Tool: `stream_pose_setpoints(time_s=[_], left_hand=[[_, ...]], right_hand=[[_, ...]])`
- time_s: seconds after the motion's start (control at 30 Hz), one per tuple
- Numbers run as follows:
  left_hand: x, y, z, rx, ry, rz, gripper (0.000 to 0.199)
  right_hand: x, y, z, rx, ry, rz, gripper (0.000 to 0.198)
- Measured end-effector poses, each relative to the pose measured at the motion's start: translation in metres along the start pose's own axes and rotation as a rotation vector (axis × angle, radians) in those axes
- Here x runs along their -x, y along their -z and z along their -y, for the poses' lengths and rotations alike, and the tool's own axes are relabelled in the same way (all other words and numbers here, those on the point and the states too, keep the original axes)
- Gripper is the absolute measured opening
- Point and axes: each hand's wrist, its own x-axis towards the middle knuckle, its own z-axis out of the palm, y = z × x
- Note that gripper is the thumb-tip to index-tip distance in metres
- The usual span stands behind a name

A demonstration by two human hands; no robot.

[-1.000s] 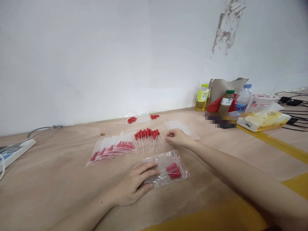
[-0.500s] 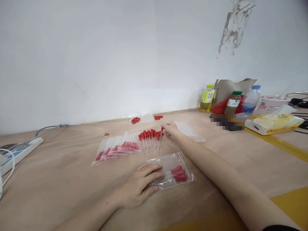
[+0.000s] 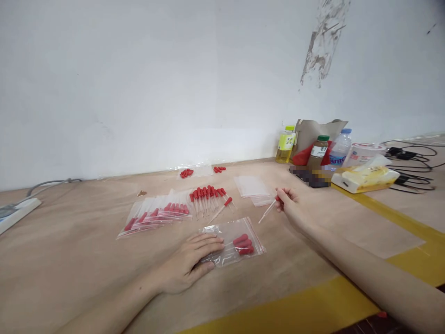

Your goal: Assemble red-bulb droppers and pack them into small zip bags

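Note:
My left hand (image 3: 189,262) lies flat, fingers stretched, over the left end of a clear zip bag (image 3: 225,232). Inside that bag are 3 droppers with red rubber bulbs (image 3: 243,244), their thin glass tubes pointing left. My right hand (image 3: 287,204) pinches a glass dropper (image 3: 267,212) near its red bulb, its tip slanting down to the left. Beyond the bag lies a row of loose droppers (image 3: 205,197), bulbs away from me. One loose dropper (image 3: 220,211) rests aslant in front of them.
Overlapping filled zip bags (image 3: 153,215) lie left of the loose droppers. Flat zip bags (image 3: 253,188) are stacked at the right. Red bulbs (image 3: 187,173) sit on plastic near the wall. Bottles (image 3: 318,153), a tissue pack (image 3: 365,178) and cables stand far right; a power strip (image 3: 21,214) is far left.
My right hand has moved right and toward me, bringing a dropper away from the row. One dropper now lies aslant in front of the row. My left hand stays on the bag; the view has shifted.

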Motion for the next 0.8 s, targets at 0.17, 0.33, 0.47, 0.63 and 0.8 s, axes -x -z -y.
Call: stream_pose_setpoints(time_s=[0.17, 0.33, 0.47, 0.63, 0.8], left_hand=[[-0.001, 0.000, 0.001, -0.008, 0.009, 0.013, 0.038], [-0.001, 0.000, 0.002, -0.002, -0.002, 0.002, 0.038], [0.000, -0.002, 0.003, -0.018, 0.026, 0.017, 0.039], [0.002, -0.003, 0.002, -0.052, 0.053, 0.027, 0.041], [0.003, -0.003, 0.002, -0.064, 0.063, 0.036, 0.041]], right_hand=[[0.015, -0.007, -0.010, -0.069, -0.071, 0.063, 0.035], [0.028, -0.015, -0.008, -0.197, -0.222, 0.174, 0.036], [0.035, -0.013, -0.005, -0.175, -0.337, 0.389, 0.037], [0.039, -0.014, -0.007, 0.170, -0.199, 0.607, 0.031], [0.042, -0.022, -0.010, 0.228, -0.145, 0.637, 0.032]])
